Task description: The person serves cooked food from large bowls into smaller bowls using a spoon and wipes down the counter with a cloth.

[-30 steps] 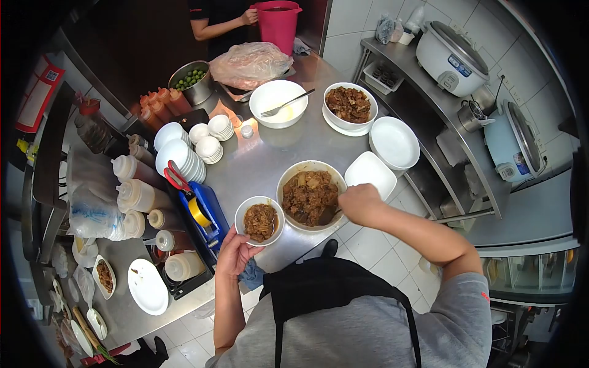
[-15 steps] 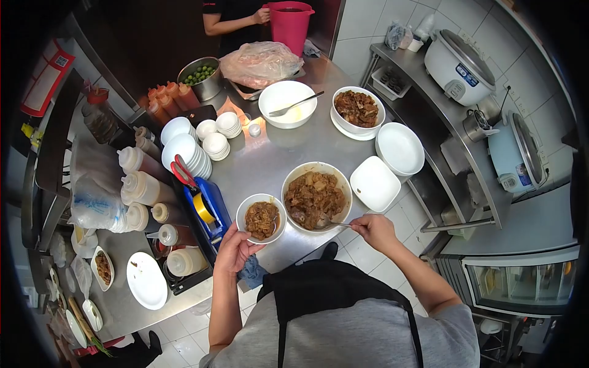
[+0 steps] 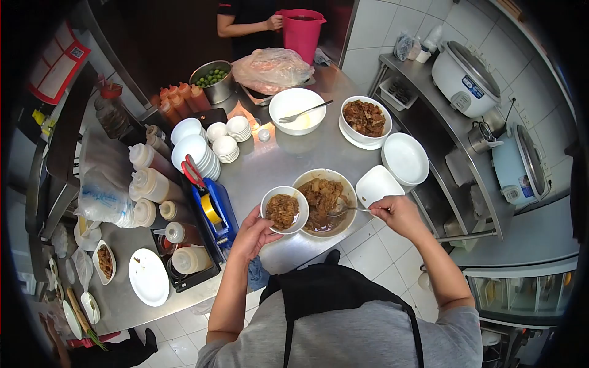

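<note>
My left hand grips a small white bowl by its left and lower rim; brown stewed meat fills part of it. Directly to its right stands a large white bowl with more of the stew in brown sauce. The small bowl overlaps the large one's left rim in this view. My right hand is closed on the handle of a metal spoon, whose head lies in the stew at the large bowl's right side. A square white dish sits just beyond my right hand.
Another bowl of dark meat, a white bowl with a fork and an empty round bowl stand farther back. Left are a blue tape dispenser, stacked bowls and sauce bottles. Across the table, a person holds a pink pitcher.
My left hand has brought the small bowl right, against or over the large bowl's edge. The spoon has shifted up and right within the stew, exposing more of the large bowl's inside.
</note>
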Available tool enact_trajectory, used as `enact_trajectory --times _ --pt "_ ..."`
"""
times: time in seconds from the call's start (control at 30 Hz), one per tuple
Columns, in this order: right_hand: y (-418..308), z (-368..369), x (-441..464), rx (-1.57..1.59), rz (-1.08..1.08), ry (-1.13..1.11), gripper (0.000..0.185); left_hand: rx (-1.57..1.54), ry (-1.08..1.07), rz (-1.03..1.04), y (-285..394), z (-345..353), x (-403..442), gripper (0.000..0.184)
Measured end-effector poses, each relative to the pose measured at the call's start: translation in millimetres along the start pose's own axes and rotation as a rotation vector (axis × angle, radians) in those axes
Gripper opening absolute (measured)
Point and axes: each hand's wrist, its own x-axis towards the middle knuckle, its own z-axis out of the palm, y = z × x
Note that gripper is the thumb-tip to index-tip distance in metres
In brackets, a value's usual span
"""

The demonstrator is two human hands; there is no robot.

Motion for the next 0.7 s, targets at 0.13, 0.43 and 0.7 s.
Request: enact_trajectory --times 0.13,0.43,0.7 --pt "-23 -21 16 -0.085 -0.125 0.001 0.012 0.064 -0.014 0.000 -5 3 12 0.065" --pt "-94 -54 57 -0.528 -0.344 -0.214 0.010 0.288 -0.013 -0.016 -8 22 25 0.069" --pt "-136 -90 80 -0.723 -0.358 -0.373 0.014 0.091 -0.122 -0.035 -15 17 25 0.066"
